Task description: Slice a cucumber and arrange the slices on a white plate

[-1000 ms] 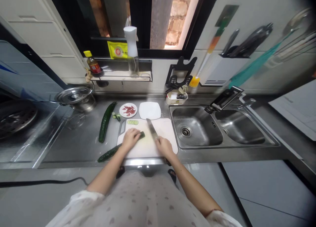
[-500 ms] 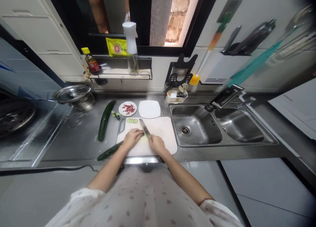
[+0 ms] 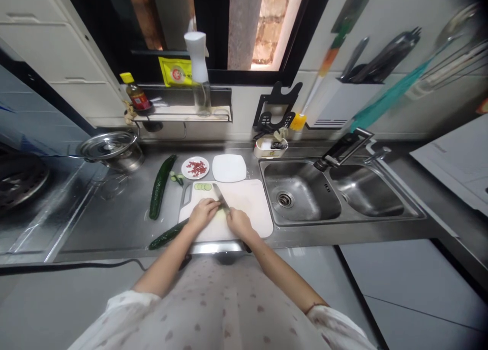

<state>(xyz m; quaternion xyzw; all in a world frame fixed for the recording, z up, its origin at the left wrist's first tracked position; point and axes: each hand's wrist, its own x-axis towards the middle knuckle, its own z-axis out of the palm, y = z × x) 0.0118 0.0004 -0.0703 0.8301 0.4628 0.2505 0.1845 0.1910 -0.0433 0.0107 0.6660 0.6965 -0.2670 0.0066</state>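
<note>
Cucumber (image 3: 168,235) is clasped under the left hand (image 3: 203,214), its long body crosswise to the knife (image 3: 220,195) clasped in the right hand (image 3: 239,223).

Chopping board (image 3: 249,200), centre: smooth, matt, apparently plastic. Knife blade (image 3: 220,196): metal. Double-bowl sink (image 3: 305,197), right of frame: glossy metal.

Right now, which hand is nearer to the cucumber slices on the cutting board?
Left. The left hand is just on the near side of the cucumber slices; the right hand, gripping the knife, is farther off to their right.
</note>
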